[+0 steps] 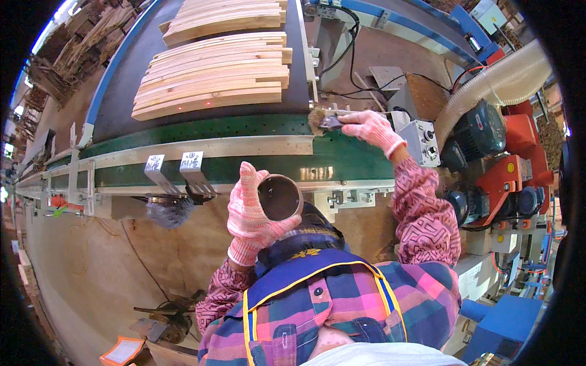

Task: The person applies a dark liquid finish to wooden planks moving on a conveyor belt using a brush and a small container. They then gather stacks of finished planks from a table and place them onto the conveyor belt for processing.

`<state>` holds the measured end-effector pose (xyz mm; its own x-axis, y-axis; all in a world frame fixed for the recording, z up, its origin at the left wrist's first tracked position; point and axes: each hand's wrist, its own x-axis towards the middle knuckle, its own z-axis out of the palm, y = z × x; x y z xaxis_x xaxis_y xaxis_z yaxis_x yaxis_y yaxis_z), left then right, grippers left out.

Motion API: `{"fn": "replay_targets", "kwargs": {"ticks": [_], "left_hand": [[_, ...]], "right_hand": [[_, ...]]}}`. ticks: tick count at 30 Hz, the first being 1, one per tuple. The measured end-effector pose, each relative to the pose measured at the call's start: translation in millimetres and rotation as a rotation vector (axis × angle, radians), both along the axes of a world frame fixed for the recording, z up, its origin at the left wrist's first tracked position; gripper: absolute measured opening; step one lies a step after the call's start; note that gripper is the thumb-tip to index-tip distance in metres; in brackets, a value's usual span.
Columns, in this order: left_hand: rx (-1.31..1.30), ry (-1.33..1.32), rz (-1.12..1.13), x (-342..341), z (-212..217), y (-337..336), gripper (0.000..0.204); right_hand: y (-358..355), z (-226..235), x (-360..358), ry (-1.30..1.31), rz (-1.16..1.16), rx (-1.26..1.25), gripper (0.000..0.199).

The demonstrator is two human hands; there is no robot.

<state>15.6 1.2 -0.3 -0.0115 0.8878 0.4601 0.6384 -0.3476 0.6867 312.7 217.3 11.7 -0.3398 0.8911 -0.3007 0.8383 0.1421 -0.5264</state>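
Observation:
My left hand (247, 210), in a pink and white knit glove, is wrapped round a round cup (279, 199) held in front of my chest. The cup's opening faces up and its inside looks brown; what it contains, I cannot make out. My right hand (373, 130), gloved alike, reaches forward and grips a brush (328, 121). Its tan bristles lie at the end of a pale guide rail (244, 146) on the green machine bed (348, 155). Left of the brush, a row of pale wooden strips (213, 76) lies side by side on the dark belt (116, 113).
A second row of wooden strips (223, 18) lies farther along the belt. Two bent metal brackets (194, 168) stand on the near edge. To the right are a grey control box (420, 140), green motors (479, 131) on orange mounts and a ribbed hose (497, 85).

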Motion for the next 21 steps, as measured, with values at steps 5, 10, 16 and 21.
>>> {"fn": "replay_targets", "kwargs": {"ticks": [5, 10, 16, 21], "left_hand": [[-0.023, -0.011, 0.005, 0, 0, -2, 0.137], [-0.05, -0.001, 0.032, -1, 2, -4, 0.137], [-0.033, -0.008, 0.034, -3, 2, -3, 0.137], [-0.012, -0.028, -0.013, -2, 4, 1, 0.139]], "right_hand": [[32, -9, 7, -0.067, 0.17, 0.047, 0.045], [28, 23, 52, -0.318, 0.127, -0.003, 0.046], [30, 33, 52, -0.303, 0.094, -0.059, 0.045], [24, 15, -21, -0.043, 0.304, 0.034, 0.04]]}}
